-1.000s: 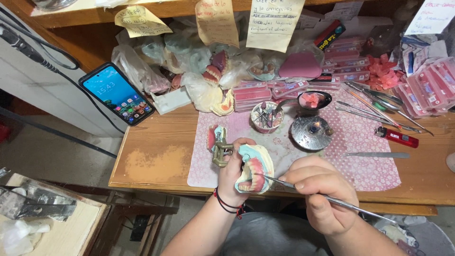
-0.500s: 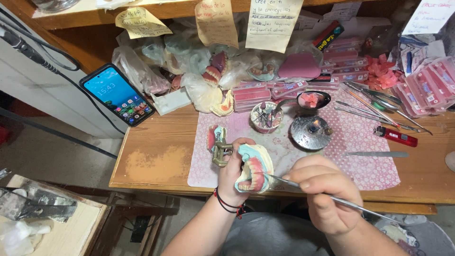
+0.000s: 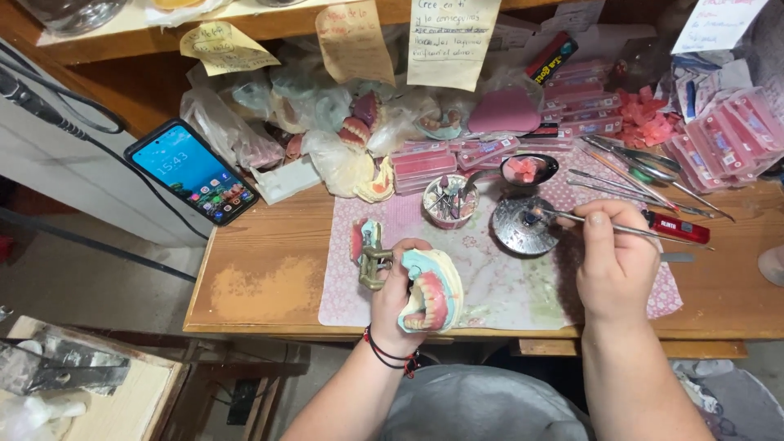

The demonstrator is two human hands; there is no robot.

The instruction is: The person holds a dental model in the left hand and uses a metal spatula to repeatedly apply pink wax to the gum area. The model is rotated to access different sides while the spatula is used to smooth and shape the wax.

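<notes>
Bright, even overhead light on workbench [image 3: 269,286]; shadows soft, short. Phone screen [image 3: 192,171] glows, slight glare. Centre sharp; frame edges bend, wide-lens distortion. Floor left dimmer, softer.

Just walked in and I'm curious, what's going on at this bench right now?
A person is working on a dental model at a cluttered wooden bench. The left hand holds a denture cast on its brass articulator at the bench's front edge. The right hand holds a thin metal instrument, its tip at a small round metal dish on the patterned mat.
</notes>
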